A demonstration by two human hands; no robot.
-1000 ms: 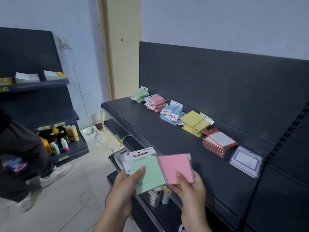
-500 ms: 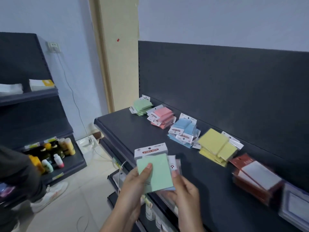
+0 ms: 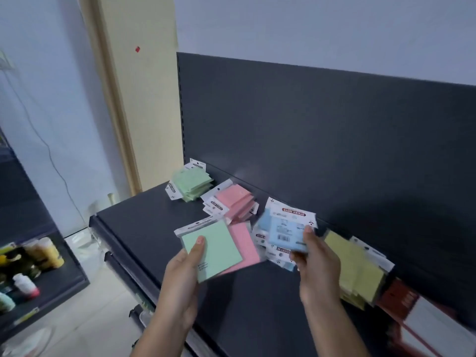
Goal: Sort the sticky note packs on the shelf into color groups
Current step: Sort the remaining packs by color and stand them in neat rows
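My left hand (image 3: pixel 184 276) grips a green sticky note pack (image 3: pixel 219 246) with a pink pack (image 3: pixel 244 249) fanned out behind it, thumb on the green face. My right hand (image 3: pixel 315 264) pinches a blue pack (image 3: pixel 284 231) by its lower right corner, over the blue pile (image 3: pixel 275 252) on the dark shelf (image 3: pixel 144 228). Along the shelf's back lie a green pile (image 3: pixel 192 184), a pink pile (image 3: pixel 235 202) and a yellow pile (image 3: pixel 358 266).
Red-and-white packs (image 3: pixel 412 305) lie blurred at the far right of the shelf. The dark back panel (image 3: pixel 322 140) rises behind the piles. A lower shelf at the left holds small bottles (image 3: pixel 33 261). The shelf's front edge runs diagonally below my hands.
My view has swung closer to the shelf. My right hand has drawn a blue pack away from the ones in my left hand and moved it right, over the blue pile.
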